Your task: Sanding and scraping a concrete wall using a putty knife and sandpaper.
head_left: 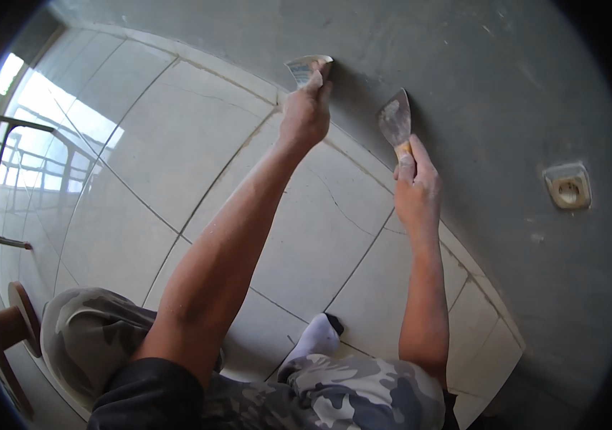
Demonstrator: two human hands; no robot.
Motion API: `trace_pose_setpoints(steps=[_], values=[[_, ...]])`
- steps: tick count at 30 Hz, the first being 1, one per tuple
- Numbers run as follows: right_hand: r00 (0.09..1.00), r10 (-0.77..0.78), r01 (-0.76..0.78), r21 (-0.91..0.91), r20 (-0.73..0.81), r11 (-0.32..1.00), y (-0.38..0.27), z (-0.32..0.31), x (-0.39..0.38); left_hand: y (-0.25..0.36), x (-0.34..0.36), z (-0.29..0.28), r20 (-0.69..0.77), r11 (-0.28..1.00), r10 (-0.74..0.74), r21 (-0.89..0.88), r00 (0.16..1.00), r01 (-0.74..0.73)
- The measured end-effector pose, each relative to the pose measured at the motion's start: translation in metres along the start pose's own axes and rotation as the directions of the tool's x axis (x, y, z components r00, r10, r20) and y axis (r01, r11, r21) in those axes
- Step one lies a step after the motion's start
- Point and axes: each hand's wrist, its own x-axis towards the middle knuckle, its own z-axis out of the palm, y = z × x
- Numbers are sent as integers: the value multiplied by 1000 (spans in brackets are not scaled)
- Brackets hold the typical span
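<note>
My left hand (307,115) is closed on a thin pale sheet (300,69) that flares out past the fingers. Its edge is at the grey wall, low down near the tiled floor; I cannot make out whether it is sandpaper or something else. Farther right, my right hand (419,175) grips a putty knife (395,120) by its yellowish wooden handle. The metal blade is smeared with pale residue, and its tip points up at the wall surface. Whitish dust coats the fingers of both hands.
The grey wall (478,107) carries a socket (568,188) at the right. White tiles (306,208) cover the floor below. My socked foot (316,337) rests on them. At the left are a metal frame (10,183) and a brown spool-shaped object (15,322).
</note>
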Motion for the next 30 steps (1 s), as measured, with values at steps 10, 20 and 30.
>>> trace_pose_setpoints(steps=[10, 20, 30], values=[[1000, -17, 17, 33, 12, 999, 4, -14, 6, 12, 5, -1, 25, 998, -55, -21, 998, 55], [996, -86, 85, -33, -27, 996, 0, -6, 23, 26, -1, 4, 83, 988, -73, -131, 994, 83], [995, -57, 50, -90, -82, 995, 22, -16, -9, 19, 9, 21, -128, 928, -98, -371, 987, 44]])
